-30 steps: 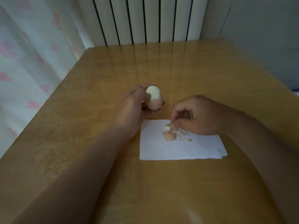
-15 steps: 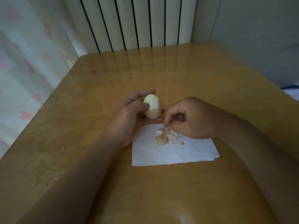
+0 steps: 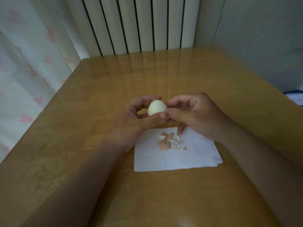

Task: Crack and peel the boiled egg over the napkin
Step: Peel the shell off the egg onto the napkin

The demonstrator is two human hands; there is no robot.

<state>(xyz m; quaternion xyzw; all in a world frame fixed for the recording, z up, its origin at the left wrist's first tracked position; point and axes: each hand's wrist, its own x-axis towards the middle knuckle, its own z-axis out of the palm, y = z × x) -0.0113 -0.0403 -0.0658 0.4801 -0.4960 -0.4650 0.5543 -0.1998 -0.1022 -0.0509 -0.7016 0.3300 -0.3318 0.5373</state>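
I hold the egg (image 3: 157, 109) in my left hand (image 3: 136, 118), just beyond the napkin (image 3: 188, 158) — long axis tilted rightward, my right hand (image 3: 195, 115) nearer, fingertips pinching its right end.
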